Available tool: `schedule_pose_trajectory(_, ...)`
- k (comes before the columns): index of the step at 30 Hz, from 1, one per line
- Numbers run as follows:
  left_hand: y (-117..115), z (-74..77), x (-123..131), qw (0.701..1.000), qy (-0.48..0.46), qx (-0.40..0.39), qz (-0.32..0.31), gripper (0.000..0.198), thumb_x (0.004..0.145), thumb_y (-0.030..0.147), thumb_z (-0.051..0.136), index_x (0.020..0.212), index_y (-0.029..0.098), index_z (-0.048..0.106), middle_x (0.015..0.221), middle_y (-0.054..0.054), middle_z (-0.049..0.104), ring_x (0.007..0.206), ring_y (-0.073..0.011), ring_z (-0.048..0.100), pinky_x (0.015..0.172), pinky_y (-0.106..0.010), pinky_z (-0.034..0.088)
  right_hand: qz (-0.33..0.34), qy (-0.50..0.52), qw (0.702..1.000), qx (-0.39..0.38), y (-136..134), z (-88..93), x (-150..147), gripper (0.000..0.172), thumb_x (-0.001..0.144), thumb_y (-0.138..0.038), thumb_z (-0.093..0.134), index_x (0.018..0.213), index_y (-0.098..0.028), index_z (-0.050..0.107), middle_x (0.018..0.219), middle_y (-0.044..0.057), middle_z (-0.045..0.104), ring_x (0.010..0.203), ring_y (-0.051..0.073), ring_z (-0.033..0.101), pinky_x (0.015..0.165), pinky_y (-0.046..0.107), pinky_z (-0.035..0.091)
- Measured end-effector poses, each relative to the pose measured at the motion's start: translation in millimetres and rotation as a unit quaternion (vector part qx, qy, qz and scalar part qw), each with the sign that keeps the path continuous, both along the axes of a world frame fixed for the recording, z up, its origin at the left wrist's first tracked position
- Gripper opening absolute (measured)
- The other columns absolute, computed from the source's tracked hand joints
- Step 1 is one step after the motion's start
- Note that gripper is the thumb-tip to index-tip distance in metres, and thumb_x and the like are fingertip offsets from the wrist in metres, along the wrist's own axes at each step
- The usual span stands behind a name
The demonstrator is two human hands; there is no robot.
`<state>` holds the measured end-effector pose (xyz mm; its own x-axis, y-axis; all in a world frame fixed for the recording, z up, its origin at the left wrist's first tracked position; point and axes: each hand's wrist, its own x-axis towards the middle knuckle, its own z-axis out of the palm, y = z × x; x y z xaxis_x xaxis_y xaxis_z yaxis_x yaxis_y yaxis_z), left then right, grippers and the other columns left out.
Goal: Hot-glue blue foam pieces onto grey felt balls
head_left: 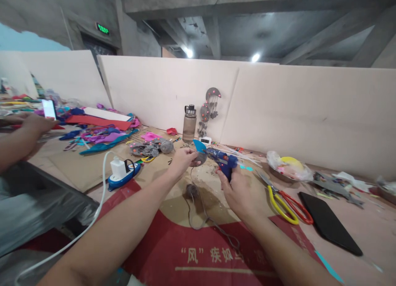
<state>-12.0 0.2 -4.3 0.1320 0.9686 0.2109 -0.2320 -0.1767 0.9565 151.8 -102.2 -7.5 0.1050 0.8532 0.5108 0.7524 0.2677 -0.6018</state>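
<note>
My left hand (pixel 185 159) pinches a round grey felt piece (pixel 201 157) by its left edge. A pointed blue felt piece (pixel 199 146) stands up from the top of that disc. My right hand (pixel 233 187) is wrapped round the handle of a blue hot glue gun (pixel 224 159). The gun's nozzle points left, close to the blue and grey pieces; whether it touches them I cannot tell. Below my hands a small ball of grey yarn (pixel 192 190) lies on the table, its strand running up toward the disc and down toward the table's front.
Yellow-and-red handled scissors (pixel 283 203) and a black phone (pixel 329 222) lie at right. A blue power strip (pixel 123 176) with a white cable is at left. A water bottle (pixel 189 125) stands behind. Another person's hand (pixel 38 123) holds a phone at far left, near felt scraps (pixel 105 135).
</note>
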Motion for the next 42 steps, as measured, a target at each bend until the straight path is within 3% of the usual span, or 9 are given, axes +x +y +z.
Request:
schedule_pose_trajectory(8,2.4,-4.3,1.3,1.0,-0.006,0.003,-0.017,0.022,0.061,0.03,0.072,0.062,0.012,0.059,0.061,0.001,0.056,0.058,-0.0095,0.056,0.069,-0.03,0.056,0.005,-0.009,1.0,-0.008,-1.7,2.6,-2.3,0.023,0.088,-0.037,0.042,0.101,-0.019,0.048,0.083,0.009,0.065,0.073,0.022,0.062,0.063,0.03,0.043)
schedule_pose_trajectory(23,0.3,-3.9,3.0,1.0,-0.003,0.016,-0.023,0.014,0.063,0.025,0.068,0.06,0.013,0.06,0.06,0.002,0.054,0.055,-0.0094,0.055,0.065,-0.028,0.056,0.005,-0.028,1.0,-0.001,-1.2,0.6,-2.7,0.031,0.089,-0.038,0.041,0.113,-0.019,0.048,0.096,0.012,0.066,0.083,0.024,0.063,0.07,0.032,0.045)
schedule_pose_trajectory(42,0.3,-1.5,2.4,1.0,-0.011,-0.001,-0.014,0.015,0.062,0.025,0.07,0.063,0.012,0.062,0.064,-0.001,0.06,0.058,-0.0104,0.058,0.066,-0.029,0.056,-0.003,-0.038,0.999,-0.012,-3.0,3.7,-4.4,0.027,0.088,-0.035,0.041,0.107,-0.018,0.049,0.084,0.011,0.065,0.075,0.025,0.062,0.064,0.032,0.043)
